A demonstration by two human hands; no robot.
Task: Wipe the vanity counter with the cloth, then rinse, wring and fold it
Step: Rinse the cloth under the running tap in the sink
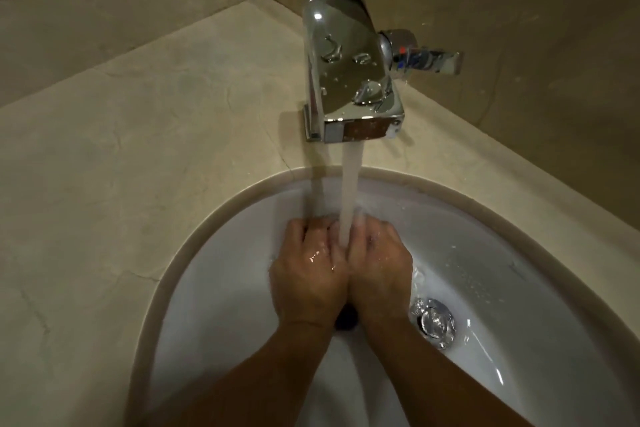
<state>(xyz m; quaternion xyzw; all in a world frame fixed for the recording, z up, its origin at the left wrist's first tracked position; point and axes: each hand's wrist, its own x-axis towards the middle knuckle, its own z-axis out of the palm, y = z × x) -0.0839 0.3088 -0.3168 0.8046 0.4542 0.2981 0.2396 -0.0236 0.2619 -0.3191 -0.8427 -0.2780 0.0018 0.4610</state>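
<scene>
Both my hands are held side by side, knuckles up, inside the white sink (214, 288). My left hand (308, 274) and my right hand (381, 270) touch along the thumbs, with their fingers curled down and in. Water streams from the chrome faucet (349, 69) onto the line where the hands meet. A small dark bunch, apparently the cloth (346, 320), pokes out under the heels of the hands; the rest of it is hidden inside the grip. Both hands are wet and shiny.
The chrome drain plug (433, 322) lies right of my right wrist. The faucet's lever handle (429, 61) sticks out to the right. The beige stone vanity counter (121, 166) wraps around the sink, with tiled walls behind it and at the right.
</scene>
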